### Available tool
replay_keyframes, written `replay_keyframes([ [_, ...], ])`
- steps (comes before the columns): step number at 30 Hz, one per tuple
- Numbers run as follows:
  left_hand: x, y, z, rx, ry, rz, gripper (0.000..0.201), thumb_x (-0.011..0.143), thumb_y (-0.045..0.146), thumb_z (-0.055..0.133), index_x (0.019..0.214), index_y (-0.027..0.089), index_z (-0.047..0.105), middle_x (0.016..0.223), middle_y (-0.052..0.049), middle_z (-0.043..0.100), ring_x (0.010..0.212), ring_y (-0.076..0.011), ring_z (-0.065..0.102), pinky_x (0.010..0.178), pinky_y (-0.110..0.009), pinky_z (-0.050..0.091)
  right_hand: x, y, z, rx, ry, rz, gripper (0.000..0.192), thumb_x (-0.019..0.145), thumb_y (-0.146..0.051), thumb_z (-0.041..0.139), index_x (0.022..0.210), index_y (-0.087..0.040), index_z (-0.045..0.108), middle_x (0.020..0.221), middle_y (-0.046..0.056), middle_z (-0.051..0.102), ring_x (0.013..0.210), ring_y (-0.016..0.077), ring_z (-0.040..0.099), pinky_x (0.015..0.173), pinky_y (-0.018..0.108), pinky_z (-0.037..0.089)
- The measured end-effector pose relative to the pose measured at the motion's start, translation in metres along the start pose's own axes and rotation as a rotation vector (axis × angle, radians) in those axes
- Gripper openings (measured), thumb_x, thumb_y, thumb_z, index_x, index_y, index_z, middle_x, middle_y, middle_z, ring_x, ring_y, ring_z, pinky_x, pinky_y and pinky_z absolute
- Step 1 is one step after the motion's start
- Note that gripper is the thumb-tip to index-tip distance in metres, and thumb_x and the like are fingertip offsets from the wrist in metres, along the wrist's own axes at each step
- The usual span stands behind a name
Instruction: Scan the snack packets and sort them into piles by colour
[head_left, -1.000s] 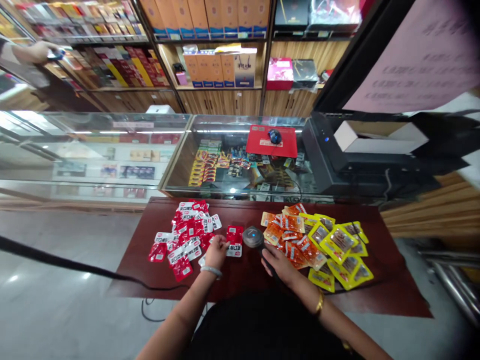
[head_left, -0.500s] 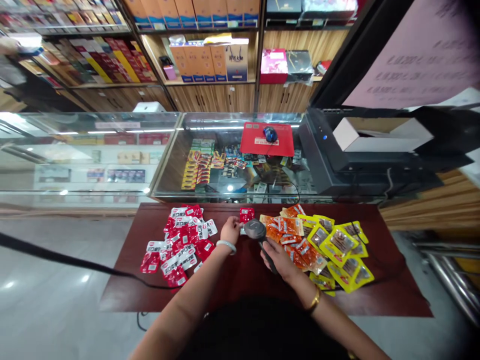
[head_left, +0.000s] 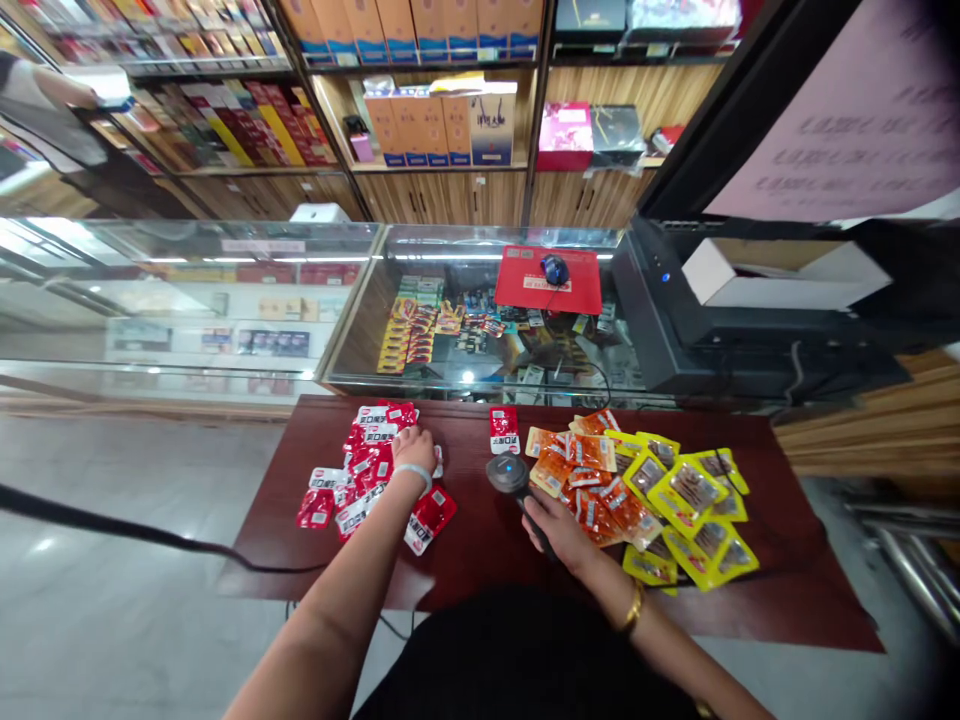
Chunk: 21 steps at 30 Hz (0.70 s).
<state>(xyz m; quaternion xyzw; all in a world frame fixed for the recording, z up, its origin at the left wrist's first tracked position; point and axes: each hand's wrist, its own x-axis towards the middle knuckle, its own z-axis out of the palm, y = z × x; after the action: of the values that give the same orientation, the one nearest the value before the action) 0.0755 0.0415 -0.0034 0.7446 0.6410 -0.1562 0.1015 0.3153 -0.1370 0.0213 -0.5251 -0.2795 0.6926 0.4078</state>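
Progress: one small red-and-white foil snack packet (head_left: 504, 429) lies alone at the far middle of the dark red-brown tabletop (head_left: 480, 545), apart from both heaps, so I'd judge it already scanned.

Left to do: nearly the whole pile of red-and-white snack packets (head_left: 367, 470) on the left, probably also the heap of orange and yellow snack packets (head_left: 645, 495) on the right.

Your left hand (head_left: 414, 450) is on the far right edge of the red pile, fingers curled down onto a packet. Can't tell whether it's gripped or only touched; the view is too small.

Your right hand (head_left: 559, 532) is wrapped round the handle of the grey handheld barcode scanner (head_left: 508, 472), head lit blue, sitting between the two heaps and just near of the lone packet.

Red packets: flat, glossy, white label strip with barcode, several overlapping, some face-down.
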Motion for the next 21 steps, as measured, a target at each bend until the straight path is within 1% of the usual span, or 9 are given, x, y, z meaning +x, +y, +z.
replay_keyframes([
  [2, 0.002, 0.0, -0.001, -0.01, -0.014, 0.105, 0.024, 0.077, 0.034, 0.061, 0.094, 0.018, 0.066, 0.108, -0.014, 0.065, 0.113, -0.0315, 0.051, 0.094, -0.043, 0.036, -0.003, 0.002, -0.001, -0.007, 0.002, -0.006, 0.042, 0.081, -0.062, 0.057, 0.09, -0.021, 0.052, 0.048, -0.011, 0.043, 0.035, 0.0061, 0.034, 0.035, 0.019, 0.028],
  [4, 0.003, 0.0, -0.001, -0.023, -0.023, 0.184, 0.019, 0.077, 0.032, 0.06, 0.09, 0.019, 0.068, 0.096, -0.013, 0.069, 0.108, -0.0304, 0.056, 0.091, -0.041, 0.037, -0.007, 0.003, -0.003, -0.003, 0.011, -0.011, 0.043, 0.081, -0.062, 0.057, 0.09, -0.021, 0.052, 0.049, -0.011, 0.044, 0.035, 0.006, 0.034, 0.036, 0.019, 0.029],
  [6, 0.004, -0.001, 0.001, -0.044, -0.014, 0.213, 0.019, 0.078, 0.032, 0.06, 0.089, 0.02, 0.07, 0.091, -0.012, 0.071, 0.102, -0.029, 0.059, 0.087, -0.038, 0.039, -0.012, 0.001, -0.004, 0.015, 0.032, 0.0, 0.044, 0.08, -0.063, 0.058, 0.091, -0.021, 0.051, 0.05, -0.011, 0.044, 0.036, 0.0059, 0.034, 0.036, 0.019, 0.028],
  [8, 0.007, -0.001, 0.001, -0.1, 0.036, 0.212, 0.02, 0.079, 0.032, 0.059, 0.09, 0.021, 0.072, 0.093, -0.012, 0.072, 0.099, -0.0274, 0.06, 0.084, -0.035, 0.04, -0.017, -0.002, -0.005, 0.034, 0.063, 0.013, 0.045, 0.078, -0.064, 0.06, 0.09, -0.021, 0.051, 0.049, -0.011, 0.043, 0.036, 0.0058, 0.034, 0.036, 0.019, 0.028],
  [11, 0.012, 0.004, -0.004, -0.312, 0.106, 0.131, 0.022, 0.082, 0.033, 0.056, 0.089, 0.022, 0.074, 0.093, -0.008, 0.073, 0.093, -0.0226, 0.063, 0.079, -0.03, 0.042, -0.022, -0.004, -0.007, 0.056, 0.099, 0.019, 0.045, 0.076, -0.064, 0.061, 0.084, -0.021, 0.049, 0.05, -0.011, 0.042, 0.036, 0.0058, 0.034, 0.036, 0.019, 0.027],
  [14, 0.015, 0.016, -0.012, -0.622, 0.128, -0.041, 0.028, 0.084, 0.041, 0.053, 0.085, 0.022, 0.074, 0.084, -0.005, 0.074, 0.08, -0.018, 0.064, 0.07, -0.025, 0.042, -0.024, -0.004, -0.009, 0.082, 0.103, 0.024, 0.045, 0.076, -0.064, 0.06, 0.083, -0.022, 0.048, 0.049, -0.011, 0.042, 0.036, 0.0059, 0.034, 0.036, 0.019, 0.026],
  [16, 0.015, 0.027, -0.014, -0.789, 0.152, -0.134, 0.033, 0.084, 0.046, 0.053, 0.086, 0.021, 0.074, 0.081, -0.004, 0.074, 0.076, -0.017, 0.065, 0.066, -0.024, 0.042, -0.024, -0.004, -0.009, 0.082, 0.096, 0.021, 0.045, 0.076, -0.064, 0.06, 0.086, -0.022, 0.049, 0.05, -0.011, 0.042, 0.036, 0.006, 0.034, 0.036, 0.019, 0.027],
  [18, 0.013, 0.038, -0.013, -0.901, 0.15, -0.187, 0.033, 0.082, 0.047, 0.055, 0.085, 0.019, 0.073, 0.078, -0.004, 0.073, 0.074, -0.0166, 0.064, 0.065, -0.024, 0.042, -0.024, -0.004, -0.009, 0.062, 0.078, 0.005, 0.045, 0.077, -0.064, 0.06, 0.088, -0.021, 0.05, 0.05, -0.011, 0.043, 0.036, 0.0062, 0.034, 0.037, 0.019, 0.026],
  [21, 0.011, 0.054, -0.004, -1.016, 0.111, -0.251, 0.033, 0.079, 0.046, 0.058, 0.08, 0.017, 0.073, 0.069, -0.004, 0.071, 0.067, -0.016, 0.062, 0.062, -0.023, 0.042, -0.023, -0.005, -0.007, 0.019, 0.027, -0.016, 0.046, 0.078, -0.063, 0.059, 0.094, -0.021, 0.053, 0.049, -0.01, 0.044, 0.036, 0.0066, 0.034, 0.037, 0.02, 0.026],
])
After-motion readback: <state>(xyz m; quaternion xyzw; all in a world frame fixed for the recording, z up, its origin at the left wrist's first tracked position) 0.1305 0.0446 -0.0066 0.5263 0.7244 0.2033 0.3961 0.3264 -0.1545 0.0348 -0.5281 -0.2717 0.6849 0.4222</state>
